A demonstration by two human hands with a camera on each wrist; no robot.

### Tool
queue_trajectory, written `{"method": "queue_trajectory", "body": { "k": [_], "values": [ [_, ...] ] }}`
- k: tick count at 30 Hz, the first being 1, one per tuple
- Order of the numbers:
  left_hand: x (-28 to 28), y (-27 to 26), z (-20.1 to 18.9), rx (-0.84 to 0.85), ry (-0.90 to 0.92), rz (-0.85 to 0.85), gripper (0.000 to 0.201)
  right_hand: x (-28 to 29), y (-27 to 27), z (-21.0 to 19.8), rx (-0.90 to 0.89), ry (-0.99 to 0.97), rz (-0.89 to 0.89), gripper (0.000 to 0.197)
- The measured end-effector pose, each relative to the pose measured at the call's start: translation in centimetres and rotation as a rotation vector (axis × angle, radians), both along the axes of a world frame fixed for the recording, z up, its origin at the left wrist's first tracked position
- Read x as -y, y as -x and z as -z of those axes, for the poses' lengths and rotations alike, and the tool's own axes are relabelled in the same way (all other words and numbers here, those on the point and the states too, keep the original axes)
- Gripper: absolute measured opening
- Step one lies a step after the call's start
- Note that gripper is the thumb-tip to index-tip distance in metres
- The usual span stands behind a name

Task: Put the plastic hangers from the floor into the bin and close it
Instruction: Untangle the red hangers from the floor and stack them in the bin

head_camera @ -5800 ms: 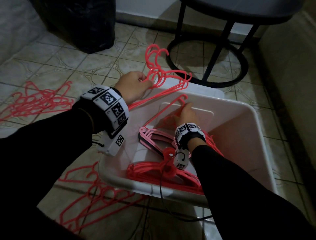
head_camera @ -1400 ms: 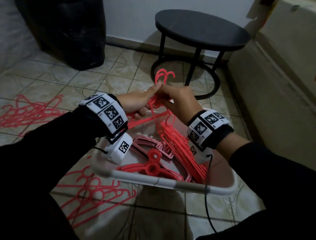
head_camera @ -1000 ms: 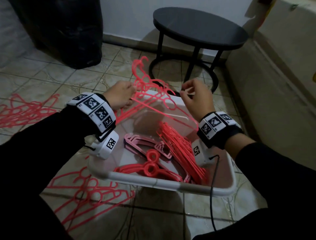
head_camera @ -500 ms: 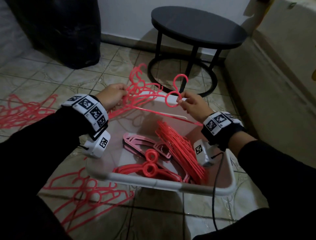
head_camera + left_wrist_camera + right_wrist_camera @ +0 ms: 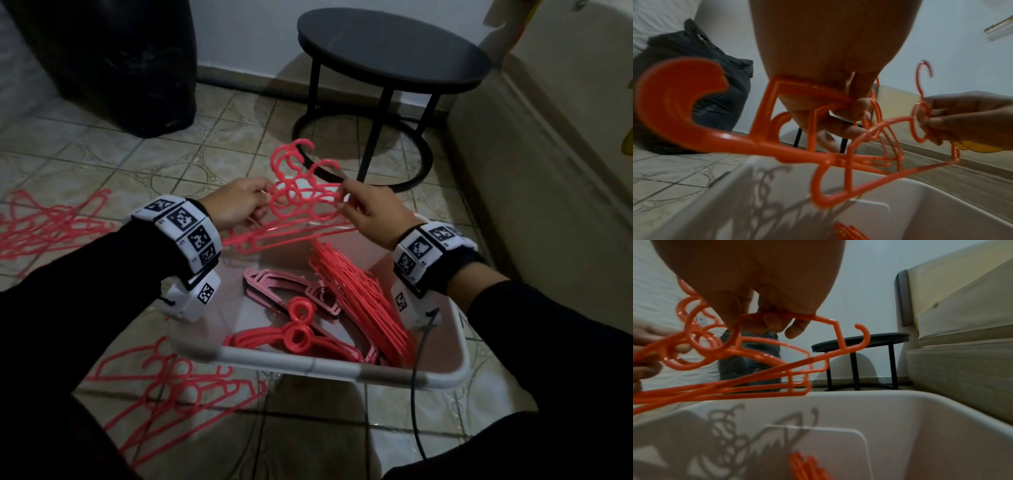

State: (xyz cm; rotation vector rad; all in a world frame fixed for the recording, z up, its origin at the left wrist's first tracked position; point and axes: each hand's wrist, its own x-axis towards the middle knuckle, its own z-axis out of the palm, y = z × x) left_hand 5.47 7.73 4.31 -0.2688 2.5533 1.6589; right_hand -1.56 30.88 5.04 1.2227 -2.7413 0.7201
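Note:
A tangled bundle of red plastic hangers (image 5: 298, 202) hangs over the far end of the white bin (image 5: 325, 368). My left hand (image 5: 263, 202) grips the bundle's left side, fingers (image 5: 851, 110) curled round the bars (image 5: 777, 146). My right hand (image 5: 346, 198) pinches one hanger by the ring under its hook (image 5: 920, 123), right against the bundle. Its curled fingers (image 5: 766, 324) hold that hanger's shoulder (image 5: 818, 318). More red and pink hangers (image 5: 359, 298) lie inside the bin. Loose hangers lie on the floor at front left (image 5: 164, 387) and far left (image 5: 44, 222).
A black round side table (image 5: 390, 54) stands just beyond the bin. A black rubbish bag (image 5: 113, 61) sits at the back left. Beige furniture (image 5: 548, 171) runs along the right. A black cable (image 5: 414, 394) hangs from my right wrist over the bin's near rim.
The right hand has carried its single hanger leftwards against the left hand's bundle. The two hands now stand closer together above the bin.

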Motion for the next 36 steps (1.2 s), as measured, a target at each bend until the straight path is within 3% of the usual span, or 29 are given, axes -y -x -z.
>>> {"method": "queue_trajectory", "body": {
  "k": [3,7,10,13,15,18,21,24,26,28,30,31,34,36],
  "values": [
    [-1.7,-0.1,0.6,-0.021,-0.072,0.044,0.03,1.1,-0.5,0.6,0.018,0.008,0.021,0.017],
    [-1.9,-0.1,0.5,-0.076,-0.12,-0.02,0.032,1.2,-0.4,1.1,-0.062,0.081,0.131,0.047],
    [-2.4,-0.3,-0.2,-0.087,-0.188,-0.015,0.029,1.0,-0.3,1.2,-0.318,-0.089,0.204,0.074],
    [-2.5,-0.5,-0.1,-0.041,-0.2,-0.005,0.028,0.8,-0.3,1.0,-0.258,-0.219,0.13,0.09],
    [-2.3,-0.5,0.1,0.003,-0.197,0.011,0.028,0.6,0.0,1.0,-0.156,-0.253,0.089,0.075],
    [-2.0,-0.7,0.0,0.073,-0.169,0.044,0.026,0.3,0.1,0.7,-0.15,-0.275,0.062,0.054],
    [-2.1,-0.8,-0.3,0.136,-0.279,0.104,0.026,0.4,-0.1,0.8,-0.187,-0.279,0.04,0.039],
    [-2.2,-1.0,-0.5,0.12,-0.318,0.11,0.025,0.7,-0.3,0.7,-0.072,-0.224,0.072,0.024],
    [-2.0,-0.9,-0.5,0.018,-0.119,0.137,0.029,0.7,-0.3,0.7,-0.011,-0.255,0.097,0.024],
    [-1.5,-1.0,-0.6,-0.102,0.33,0.222,0.04,0.6,-0.5,0.8,0.007,-0.278,0.106,0.025],
    [-1.6,-1.1,-0.3,-0.198,0.822,0.262,0.038,0.6,-0.9,0.8,0.055,-0.269,0.096,0.024],
    [-1.5,-1.0,-0.1,-0.247,0.971,0.254,0.035,0.7,-1.2,0.7,0.087,-0.253,0.083,0.022],
    [-1.6,-0.5,0.8,-0.306,1.121,0.266,0.036,0.8,-1.9,-0.2,0.163,-0.255,0.056,0.018],
    [-2.3,-0.5,1.3,-0.35,1.169,0.314,0.026,1.2,-2.4,-0.5,0.132,-0.308,0.052,0.016]
  ]
}}
